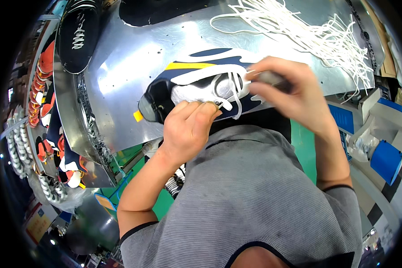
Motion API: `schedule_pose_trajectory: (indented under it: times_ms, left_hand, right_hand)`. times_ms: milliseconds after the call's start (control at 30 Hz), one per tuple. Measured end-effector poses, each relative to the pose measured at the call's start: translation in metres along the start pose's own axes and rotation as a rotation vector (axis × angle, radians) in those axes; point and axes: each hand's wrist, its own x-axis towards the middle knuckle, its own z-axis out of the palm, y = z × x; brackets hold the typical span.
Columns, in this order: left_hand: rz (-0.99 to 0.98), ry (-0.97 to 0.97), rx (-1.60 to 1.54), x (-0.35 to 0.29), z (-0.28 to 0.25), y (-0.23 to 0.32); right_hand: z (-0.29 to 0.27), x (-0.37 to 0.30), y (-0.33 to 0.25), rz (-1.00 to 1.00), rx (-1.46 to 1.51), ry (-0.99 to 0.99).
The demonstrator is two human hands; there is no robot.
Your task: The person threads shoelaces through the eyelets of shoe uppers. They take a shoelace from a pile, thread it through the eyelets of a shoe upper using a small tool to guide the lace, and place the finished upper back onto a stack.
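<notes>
A navy, white and yellow shoe upper (pixel 190 66) lies on its side on the metal table, its heel opening to the left. A white lace (pixel 233 89) runs loosely across its eyelet area, with loops hanging toward me. My left hand (pixel 187 127) is closed on the near edge of the upper, thumb and fingers pinching beside the lace. At the toe-side end of the lacing, my right hand (pixel 295 87) is curled and blurred by motion. A greyish, elongated thing shows between its fingers; its kind is unclear.
A pile of loose white laces (pixel 299 29) spreads over the far right of the metal table (pixel 120 96). Black shoe pieces (pixel 78 38) lie at the far left. Several uppers (pixel 47 107) hang beyond the left edge. Blue and white bins (pixel 384 156) stand at right.
</notes>
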Motion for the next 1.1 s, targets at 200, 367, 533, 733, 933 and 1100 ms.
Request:
schedule_pose_trajectory:
  times_ms: [200, 367, 533, 733, 933, 1100]
  left_hand:
    - [0.101, 0.011, 0.084, 0.0, -0.003, -0.001]
    - [0.152, 0.017, 0.095, -0.004, -0.005, -0.01]
    - [0.215, 0.002, 0.135, -0.001, -0.005, -0.006]
    - [0.232, 0.079, 0.135, -0.001, -0.002, -0.004]
    - [0.211, 0.018, 0.163, -0.011, -0.005, -0.003]
    - [0.235, 0.057, 0.16, -0.011, -0.004, -0.003]
  right_hand:
    - [0.026, 0.032, 0.001, -0.194, -0.546, -0.448]
    - [0.027, 0.036, 0.004, -0.386, -0.478, -0.414]
    - [0.027, 0.029, -0.005, -0.351, -0.336, -0.379]
    - [0.044, 0.036, 0.008, -0.658, -0.075, -0.26]
    - [0.031, 0.032, 0.005, -0.412, -0.503, -0.362]
    - [0.023, 0.029, 0.003, -0.243, -0.579, -0.458]
